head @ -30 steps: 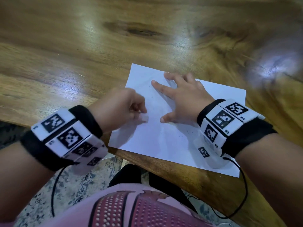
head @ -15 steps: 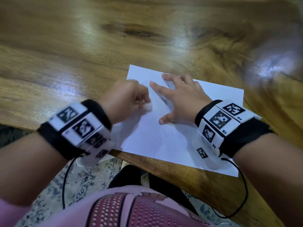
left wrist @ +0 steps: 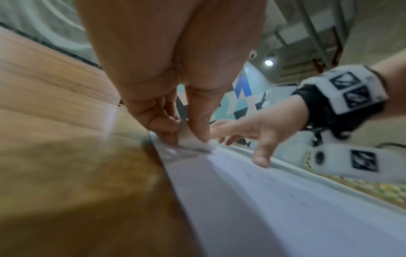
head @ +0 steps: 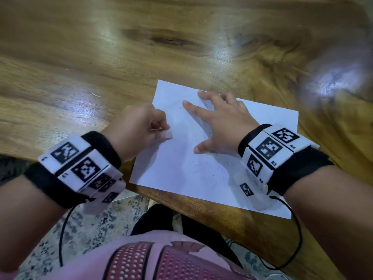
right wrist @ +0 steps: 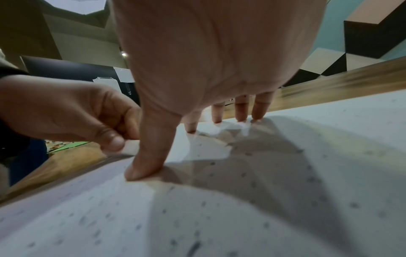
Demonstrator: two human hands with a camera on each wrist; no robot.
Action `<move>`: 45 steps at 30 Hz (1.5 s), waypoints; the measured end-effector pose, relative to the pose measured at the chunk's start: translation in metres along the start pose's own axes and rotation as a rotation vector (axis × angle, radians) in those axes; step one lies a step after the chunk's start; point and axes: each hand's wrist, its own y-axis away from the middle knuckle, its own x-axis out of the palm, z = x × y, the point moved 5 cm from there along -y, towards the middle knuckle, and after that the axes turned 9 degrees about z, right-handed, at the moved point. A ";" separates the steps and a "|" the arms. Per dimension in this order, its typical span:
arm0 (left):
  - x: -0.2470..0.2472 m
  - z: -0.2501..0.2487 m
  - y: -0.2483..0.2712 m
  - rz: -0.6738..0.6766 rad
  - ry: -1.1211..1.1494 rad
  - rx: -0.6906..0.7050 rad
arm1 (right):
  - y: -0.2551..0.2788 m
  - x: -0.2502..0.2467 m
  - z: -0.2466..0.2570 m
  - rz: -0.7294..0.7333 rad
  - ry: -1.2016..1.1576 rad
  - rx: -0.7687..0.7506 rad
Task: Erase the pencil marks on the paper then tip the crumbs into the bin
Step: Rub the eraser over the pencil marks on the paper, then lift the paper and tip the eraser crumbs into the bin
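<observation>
Left hand [head: 139, 128]: clenched round a small white eraser [head: 168, 135], pinched between thumb and fingertips, its lower face pressed to the paper [head: 187, 168] close to the sheet's left edge. The wrist view confirms contact with the sheet.

Right hand [head: 224, 122]: released and spread, fingers straight, fingertips and thumb pressing the paper flat to the right of the eraser. It grasps nothing.

Paper: a single white sheet lying on the wooden table [head: 101, 67], near the table's front edge, its near left corner at or just over that edge. Dark eraser crumbs [head: 203, 165] lie scattered over the near half. Whether pencil marks remain under the hands cannot be told.

Bin: not in view.

Assessment: erasing is in hand; tipping not yet begun. The sheet is judged light, thin and limp; it will buckle or crease under a sideways rub unless held down beside the eraser, as now. For tipping, take hold at two opposite edges and bow it into a shallow trough. The crumbs are loose and light, and likely to roll off or scatter if the sheet is tilted early or jerked.
</observation>
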 end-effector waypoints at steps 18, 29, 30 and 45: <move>0.032 -0.024 0.017 0.269 0.024 0.126 | -0.002 0.001 0.000 -0.010 -0.002 -0.001; 0.034 -0.019 0.020 0.363 0.004 0.140 | -0.001 0.001 -0.001 -0.015 -0.030 -0.009; 0.029 -0.020 0.013 0.304 0.005 0.131 | -0.001 0.001 -0.001 -0.017 -0.033 -0.009; -0.028 -0.019 -0.067 0.178 0.058 -0.027 | 0.006 0.010 -0.001 -0.100 -0.165 -0.060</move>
